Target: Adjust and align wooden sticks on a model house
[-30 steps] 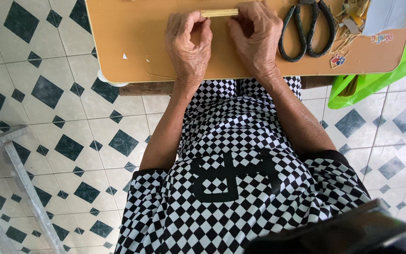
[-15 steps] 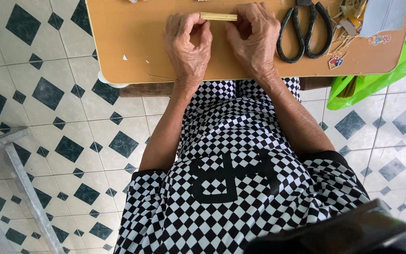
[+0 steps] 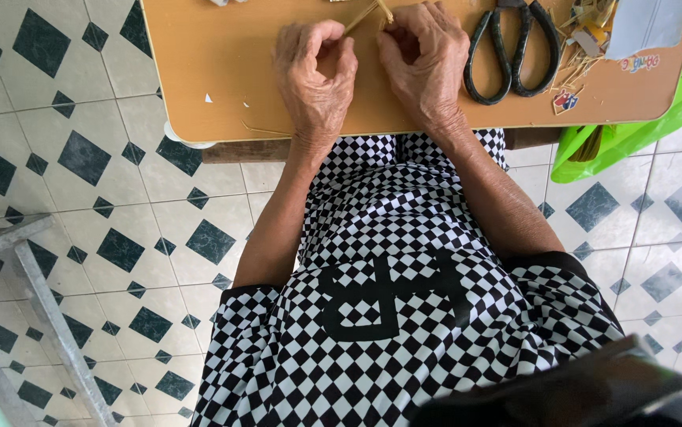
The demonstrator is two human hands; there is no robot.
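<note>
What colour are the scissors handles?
Black, on the scissors, seen in the head view.

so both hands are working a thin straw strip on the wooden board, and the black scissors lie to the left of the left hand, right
Not quite. The head view shows the black scissors lying to the right of the right hand, not left of the left hand. The rest holds: both hands pinch a thin straw strip over the wooden board.

The scene is lit brightly and evenly by soft daylight whose source cannot be told. Only faint shadows are cast under the hands on the wooden surface (image 3: pixel 222 71). No glare is seen on the tiled floor (image 3: pixel 80 198). Focus is sharp throughout, except for a blurred dark object (image 3: pixel 578 391) at the bottom edge.
</note>
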